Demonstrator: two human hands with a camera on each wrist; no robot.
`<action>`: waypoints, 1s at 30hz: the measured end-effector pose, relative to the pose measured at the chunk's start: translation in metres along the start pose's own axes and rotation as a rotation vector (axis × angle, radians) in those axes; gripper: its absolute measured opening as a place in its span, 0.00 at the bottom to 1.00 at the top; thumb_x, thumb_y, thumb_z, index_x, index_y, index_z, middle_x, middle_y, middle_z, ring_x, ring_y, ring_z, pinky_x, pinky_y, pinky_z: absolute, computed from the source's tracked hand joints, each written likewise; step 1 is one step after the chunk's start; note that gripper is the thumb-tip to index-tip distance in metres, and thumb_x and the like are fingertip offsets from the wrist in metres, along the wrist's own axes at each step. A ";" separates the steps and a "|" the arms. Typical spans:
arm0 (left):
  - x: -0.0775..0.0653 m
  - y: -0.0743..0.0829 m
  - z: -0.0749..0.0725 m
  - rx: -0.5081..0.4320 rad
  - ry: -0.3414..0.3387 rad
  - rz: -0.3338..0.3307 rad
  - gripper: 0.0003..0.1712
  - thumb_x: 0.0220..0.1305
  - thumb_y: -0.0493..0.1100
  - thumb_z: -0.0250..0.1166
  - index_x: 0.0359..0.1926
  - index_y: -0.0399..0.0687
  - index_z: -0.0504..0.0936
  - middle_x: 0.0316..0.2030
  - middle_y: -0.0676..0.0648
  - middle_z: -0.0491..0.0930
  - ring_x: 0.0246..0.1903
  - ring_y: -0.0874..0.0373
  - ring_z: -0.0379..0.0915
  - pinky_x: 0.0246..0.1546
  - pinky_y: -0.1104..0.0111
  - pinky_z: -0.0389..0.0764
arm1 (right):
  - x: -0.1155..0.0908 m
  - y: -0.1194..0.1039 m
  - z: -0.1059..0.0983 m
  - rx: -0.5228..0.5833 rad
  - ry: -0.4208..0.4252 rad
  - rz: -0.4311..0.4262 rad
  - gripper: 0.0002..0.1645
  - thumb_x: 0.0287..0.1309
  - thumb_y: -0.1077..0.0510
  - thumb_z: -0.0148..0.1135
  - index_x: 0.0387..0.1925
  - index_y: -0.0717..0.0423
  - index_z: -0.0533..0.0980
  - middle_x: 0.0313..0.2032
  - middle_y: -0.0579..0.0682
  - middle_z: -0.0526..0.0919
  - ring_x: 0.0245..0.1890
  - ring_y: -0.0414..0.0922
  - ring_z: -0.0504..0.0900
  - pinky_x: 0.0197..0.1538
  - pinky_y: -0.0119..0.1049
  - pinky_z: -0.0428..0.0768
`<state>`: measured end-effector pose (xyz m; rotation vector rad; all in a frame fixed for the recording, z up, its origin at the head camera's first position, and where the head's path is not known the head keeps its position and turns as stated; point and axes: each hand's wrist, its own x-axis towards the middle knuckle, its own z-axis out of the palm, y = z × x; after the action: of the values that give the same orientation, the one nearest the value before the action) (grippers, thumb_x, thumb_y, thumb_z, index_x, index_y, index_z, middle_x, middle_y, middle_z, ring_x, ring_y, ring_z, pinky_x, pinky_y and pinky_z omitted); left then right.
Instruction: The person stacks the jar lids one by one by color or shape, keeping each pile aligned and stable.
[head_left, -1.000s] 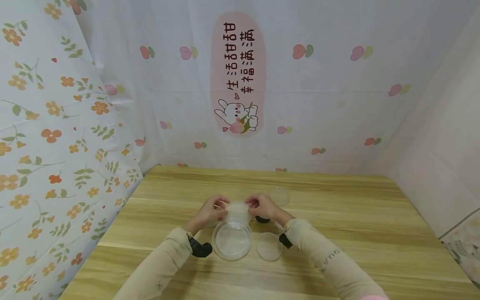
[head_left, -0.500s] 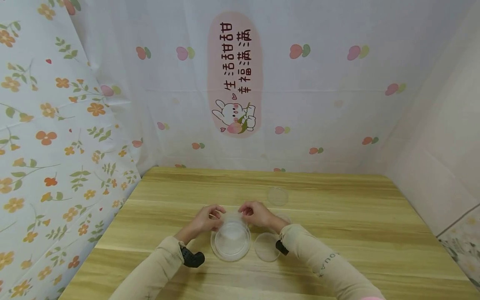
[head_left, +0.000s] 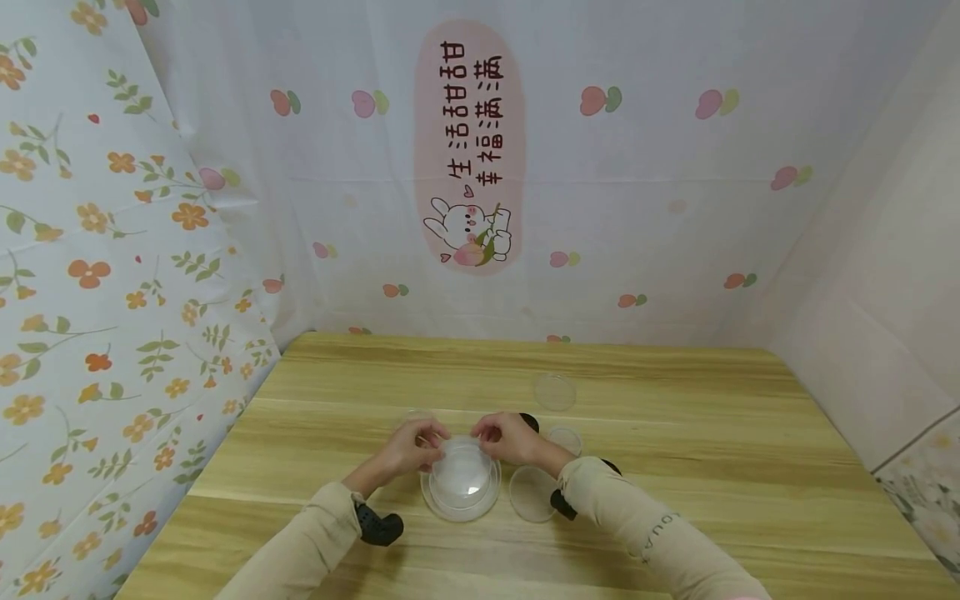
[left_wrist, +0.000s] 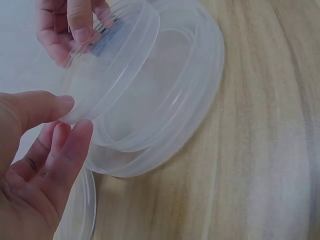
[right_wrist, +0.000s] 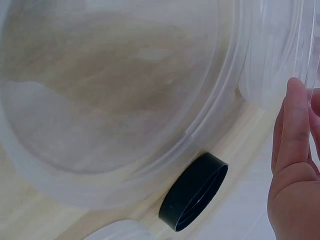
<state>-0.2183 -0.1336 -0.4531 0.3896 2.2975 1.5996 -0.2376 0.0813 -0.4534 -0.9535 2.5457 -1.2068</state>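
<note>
Both hands hold a clear round plastic lid (left_wrist: 115, 70) at its far edge, tilted over a stack of larger clear round lids (head_left: 462, 515). My left hand (head_left: 412, 447) pinches one side between thumb and fingers, as the left wrist view shows close up. Opposite it, my right hand (head_left: 512, 437) pinches the other side with its fingertips (right_wrist: 295, 92). In the left wrist view the near rim of the held lid overlaps the stack (left_wrist: 205, 95).
On the wooden table (head_left: 712, 467), more clear round lids lie around the hands: one right of the stack (head_left: 531, 493), one farther back (head_left: 555, 392), and one by the right wrist (head_left: 565, 440). A black round cap (right_wrist: 192, 192) stands beside the stack. A printed cloth (head_left: 645, 225) hangs behind.
Both hands have come toward the body, bringing the held lid from behind the stack to over it. The lids on the table stay in place.
</note>
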 end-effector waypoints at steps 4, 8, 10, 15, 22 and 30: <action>-0.003 0.001 0.002 0.009 0.005 0.022 0.12 0.50 0.27 0.59 0.40 0.29 0.74 0.27 0.46 0.69 0.23 0.60 0.66 0.22 0.66 0.77 | -0.001 0.000 0.002 0.005 -0.002 0.014 0.09 0.48 0.71 0.57 0.34 0.65 0.77 0.23 0.46 0.74 0.21 0.34 0.70 0.24 0.25 0.71; -0.006 0.002 0.005 0.021 0.017 0.041 0.12 0.50 0.26 0.59 0.39 0.28 0.75 0.26 0.46 0.70 0.23 0.60 0.67 0.22 0.66 0.77 | -0.002 0.001 0.005 0.007 -0.001 0.015 0.08 0.48 0.71 0.57 0.34 0.66 0.77 0.22 0.46 0.75 0.20 0.33 0.70 0.23 0.24 0.72; -0.007 0.002 0.005 0.025 0.023 0.042 0.12 0.50 0.26 0.59 0.38 0.28 0.76 0.26 0.46 0.70 0.23 0.60 0.67 0.22 0.65 0.77 | -0.003 0.001 0.005 0.011 0.000 0.008 0.08 0.48 0.71 0.57 0.33 0.67 0.77 0.22 0.47 0.76 0.19 0.33 0.71 0.22 0.24 0.72; -0.005 -0.008 0.006 0.037 0.038 0.046 0.12 0.50 0.26 0.60 0.39 0.30 0.76 0.27 0.46 0.71 0.24 0.60 0.67 0.21 0.66 0.77 | -0.003 0.001 0.007 0.014 -0.002 -0.008 0.07 0.46 0.73 0.57 0.31 0.67 0.77 0.22 0.48 0.76 0.21 0.33 0.71 0.24 0.24 0.72; -0.007 -0.012 0.008 0.049 0.044 0.074 0.12 0.49 0.25 0.60 0.38 0.28 0.76 0.26 0.46 0.72 0.23 0.61 0.67 0.19 0.68 0.76 | -0.003 0.002 0.009 -0.002 -0.002 -0.007 0.06 0.45 0.72 0.57 0.28 0.64 0.77 0.21 0.46 0.75 0.23 0.33 0.70 0.27 0.24 0.71; -0.007 -0.014 0.009 0.098 0.047 0.099 0.13 0.46 0.24 0.60 0.37 0.29 0.78 0.26 0.45 0.72 0.22 0.60 0.67 0.18 0.71 0.74 | -0.003 0.002 0.012 -0.004 -0.009 -0.007 0.05 0.44 0.72 0.59 0.27 0.65 0.77 0.21 0.46 0.75 0.22 0.33 0.70 0.26 0.24 0.72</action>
<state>-0.2091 -0.1335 -0.4686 0.5023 2.4337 1.5609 -0.2320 0.0765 -0.4634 -0.9667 2.5414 -1.1972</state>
